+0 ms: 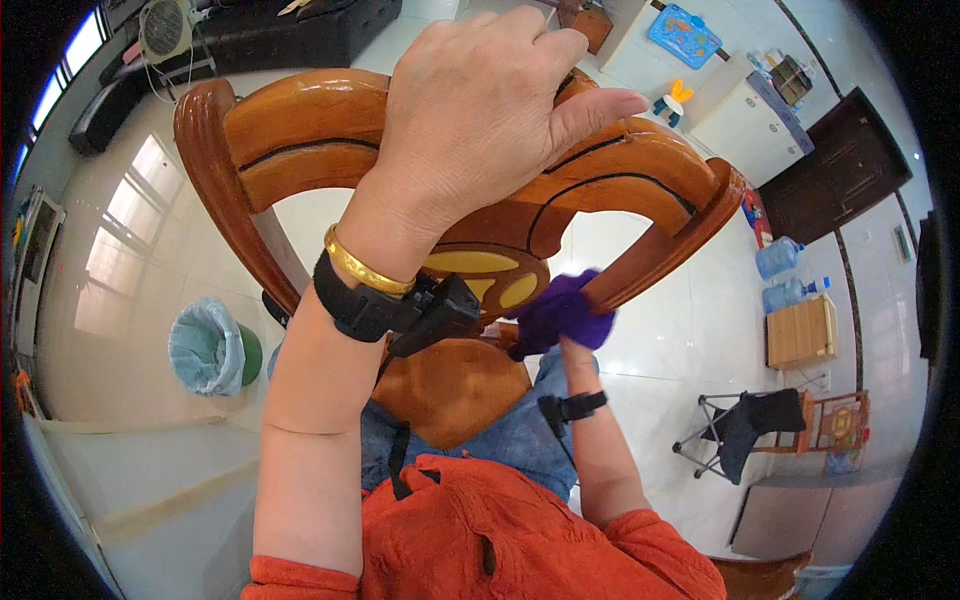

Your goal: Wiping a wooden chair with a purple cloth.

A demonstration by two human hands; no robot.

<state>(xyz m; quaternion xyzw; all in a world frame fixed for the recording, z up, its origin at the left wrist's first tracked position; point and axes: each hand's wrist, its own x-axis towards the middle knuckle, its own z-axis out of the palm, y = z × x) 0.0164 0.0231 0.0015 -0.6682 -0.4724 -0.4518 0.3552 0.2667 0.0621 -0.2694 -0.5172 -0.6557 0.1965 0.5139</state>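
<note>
A varnished wooden chair (315, 112) stands before me, its curved back rising toward the camera. My left hand (480, 105), with a gold bangle (367, 266) at the wrist, lies over the middle of the top rail. Its fingers bend down over the far side, fingertips hidden, and the thumb sticks out to the right. A purple cloth (574, 311) covers most of my right hand (576, 351), which presses it around the lower part of the chair's right back post (667, 240). Below the yellow-inlaid splat (476, 261), the seat (454, 386) shows between my legs.
A green bin (250, 354) with a bag liner stands on the tiled floor to the left. Water jugs (780, 259), a wooden box (801, 331) and a black folding stool (750, 427) are at the right. A fan (166, 30) and a dark sofa (300, 37) stand beyond.
</note>
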